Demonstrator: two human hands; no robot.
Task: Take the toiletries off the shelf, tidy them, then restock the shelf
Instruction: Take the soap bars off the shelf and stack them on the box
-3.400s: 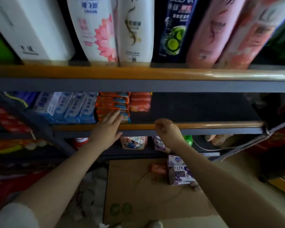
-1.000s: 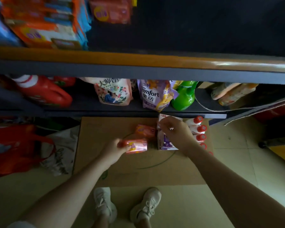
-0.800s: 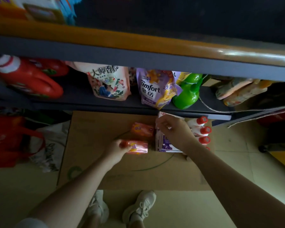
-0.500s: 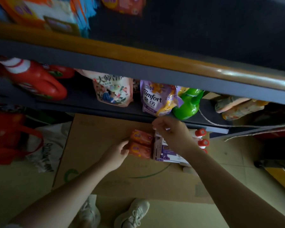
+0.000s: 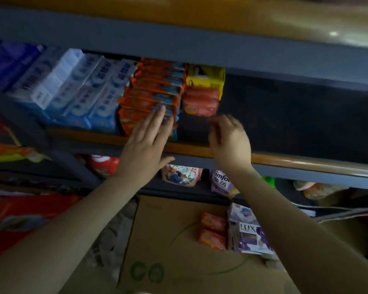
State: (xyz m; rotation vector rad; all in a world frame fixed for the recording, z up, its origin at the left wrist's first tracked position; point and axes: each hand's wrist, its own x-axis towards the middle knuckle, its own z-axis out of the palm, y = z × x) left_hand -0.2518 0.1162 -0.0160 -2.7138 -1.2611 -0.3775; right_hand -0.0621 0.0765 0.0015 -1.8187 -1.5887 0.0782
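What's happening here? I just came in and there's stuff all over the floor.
A person is working at the middle shelf. Their left hand lies flat-fingered against the stack of orange boxes, and their right hand, fingers loosely curled and holding nothing, hovers just in front of the orange soap packs. The shelf to the right of those is bare. Two more orange packs and a Lux box wait on the cardboard below.

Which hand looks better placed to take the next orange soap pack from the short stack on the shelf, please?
Probably the right hand: its fingers hover just below the short orange stack, while the left hand lies over the taller stack.
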